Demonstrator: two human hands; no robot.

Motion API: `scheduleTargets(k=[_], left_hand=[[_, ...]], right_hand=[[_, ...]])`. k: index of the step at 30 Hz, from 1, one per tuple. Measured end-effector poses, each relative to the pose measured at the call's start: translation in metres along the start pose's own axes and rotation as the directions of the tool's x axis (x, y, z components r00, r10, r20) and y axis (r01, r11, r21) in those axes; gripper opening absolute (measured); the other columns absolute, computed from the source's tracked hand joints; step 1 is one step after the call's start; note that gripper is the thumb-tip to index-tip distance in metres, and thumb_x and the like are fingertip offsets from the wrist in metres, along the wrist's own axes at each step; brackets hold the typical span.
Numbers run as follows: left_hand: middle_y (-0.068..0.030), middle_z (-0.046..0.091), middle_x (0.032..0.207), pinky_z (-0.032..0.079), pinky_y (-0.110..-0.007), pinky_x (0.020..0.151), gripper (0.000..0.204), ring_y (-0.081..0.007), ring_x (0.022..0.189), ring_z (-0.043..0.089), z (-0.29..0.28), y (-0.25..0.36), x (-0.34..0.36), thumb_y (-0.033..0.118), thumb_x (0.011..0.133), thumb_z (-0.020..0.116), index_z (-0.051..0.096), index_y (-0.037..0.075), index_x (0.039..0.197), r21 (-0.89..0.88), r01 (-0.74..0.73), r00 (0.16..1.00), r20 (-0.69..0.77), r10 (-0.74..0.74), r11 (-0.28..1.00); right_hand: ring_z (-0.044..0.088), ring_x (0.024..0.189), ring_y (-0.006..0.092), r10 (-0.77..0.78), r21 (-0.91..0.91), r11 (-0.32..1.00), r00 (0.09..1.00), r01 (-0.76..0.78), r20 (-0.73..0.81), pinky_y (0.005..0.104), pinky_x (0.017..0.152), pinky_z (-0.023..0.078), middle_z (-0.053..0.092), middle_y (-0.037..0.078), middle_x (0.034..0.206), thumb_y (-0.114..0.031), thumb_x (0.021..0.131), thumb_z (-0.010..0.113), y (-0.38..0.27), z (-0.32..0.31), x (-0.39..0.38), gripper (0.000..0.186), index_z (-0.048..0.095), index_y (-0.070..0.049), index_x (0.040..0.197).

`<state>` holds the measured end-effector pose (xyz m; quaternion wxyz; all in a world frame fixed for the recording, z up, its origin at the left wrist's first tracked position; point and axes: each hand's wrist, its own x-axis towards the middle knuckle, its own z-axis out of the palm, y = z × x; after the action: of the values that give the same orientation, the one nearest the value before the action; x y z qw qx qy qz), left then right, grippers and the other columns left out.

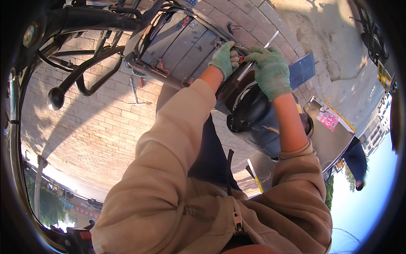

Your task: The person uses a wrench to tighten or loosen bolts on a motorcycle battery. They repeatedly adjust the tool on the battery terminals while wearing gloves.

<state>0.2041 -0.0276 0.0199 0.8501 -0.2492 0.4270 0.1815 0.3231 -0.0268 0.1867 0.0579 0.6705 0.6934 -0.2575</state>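
Note:
A scooter's open compartment (149,54) holds a dark battery pack (177,46) with slatted tops and red connectors (160,66). My left hand (224,60), in a green fingertip-coated glove, is curled at the compartment's right edge; what it holds is hidden. Beside it, my right hand (270,70), in a matching glove, has its fingers bent beside a small red piece (241,59); its grip is hidden. A silver bar (270,40) runs diagonally behind the right hand. Below lies the dark scooter seat (247,108), with a blue panel (302,72) to the right.
Black tubular scooter parts (74,72) arch at upper left. A T-handled wrench (134,95) and red-handled tool (141,82) lie on paving bricks. At right are a metal sheet (315,131) with a pink sticker, a person (355,161) in dark clothing and another parked vehicle (374,42).

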Motion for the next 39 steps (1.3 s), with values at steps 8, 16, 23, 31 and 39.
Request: scheduleTargets(k=[8, 16, 23, 31, 39], left_hand=[[0.0080, 0.029, 0.054, 0.018, -0.025, 0.037, 0.019, -0.0072, 0.042, 0.025, -0.003, 0.004, 0.000, 0.030, 0.101, 0.054, 0.059, 0.014, 0.094, -0.147, 0.050, 0.997, 0.058, -0.042, 0.988], [0.0057, 0.036, 0.057, 0.022, -0.026, 0.038, 0.022, -0.0086, 0.042, 0.027, -0.005, 0.006, 0.005, 0.033, 0.102, 0.054, 0.059, 0.012, 0.095, -0.048, -0.042, 0.999, 0.021, 0.043, 0.998], [0.0009, 0.058, 0.069, 0.032, -0.029, 0.037, 0.021, -0.0137, 0.042, 0.042, -0.017, 0.000, 0.024, 0.034, 0.103, 0.053, 0.060, 0.016, 0.095, -0.026, -0.047, 0.999, -0.019, 0.046, 0.999], [0.0053, 0.038, 0.054, 0.024, -0.026, 0.038, 0.031, -0.0093, 0.042, 0.029, -0.024, 0.004, 0.011, 0.035, 0.103, 0.054, 0.062, 0.014, 0.082, -0.148, 0.090, 0.991, 0.108, -0.074, 0.985], [0.0055, 0.036, 0.055, 0.022, -0.026, 0.037, 0.024, -0.0086, 0.041, 0.028, -0.013, 0.000, 0.004, 0.032, 0.103, 0.052, 0.056, 0.013, 0.089, -0.002, -0.004, 1.000, 0.022, 0.004, 1.000]], right_hand=[[0.068, 0.095, 0.0293, 0.398, 0.512, 0.840, 0.848, -0.182, -0.351, 0.0372, 0.085, 0.056, 0.064, 0.008, 0.129, -0.012, 0.085, 0.073, -0.018, -0.008, 0.003, 0.047, 0.062, -0.013, 0.130], [0.067, 0.095, 0.0287, -0.007, 0.210, 0.978, 1.000, 0.003, 0.019, 0.0400, 0.085, 0.054, 0.069, 0.002, 0.115, -0.007, 0.080, 0.069, -0.019, -0.022, 0.022, 0.029, 0.073, -0.014, 0.108], [0.061, 0.094, 0.0306, -0.348, -0.058, 0.929, 0.917, 0.365, 0.193, 0.0388, 0.087, 0.051, 0.069, 0.003, 0.119, 0.004, 0.071, 0.066, -0.018, -0.027, 0.024, 0.033, 0.077, -0.013, 0.097], [0.068, 0.086, 0.0265, 0.494, 0.316, 0.796, 0.856, -0.516, 0.154, 0.0380, 0.081, 0.053, 0.071, 0.007, 0.101, -0.026, 0.080, 0.081, -0.023, -0.022, 0.003, 0.033, 0.071, -0.014, 0.110], [0.068, 0.092, 0.0279, -0.142, -0.018, 0.989, 0.983, 0.145, 0.117, 0.0372, 0.081, 0.054, 0.070, 0.009, 0.114, -0.007, 0.085, 0.069, -0.021, -0.009, 0.009, 0.032, 0.068, -0.010, 0.117]])
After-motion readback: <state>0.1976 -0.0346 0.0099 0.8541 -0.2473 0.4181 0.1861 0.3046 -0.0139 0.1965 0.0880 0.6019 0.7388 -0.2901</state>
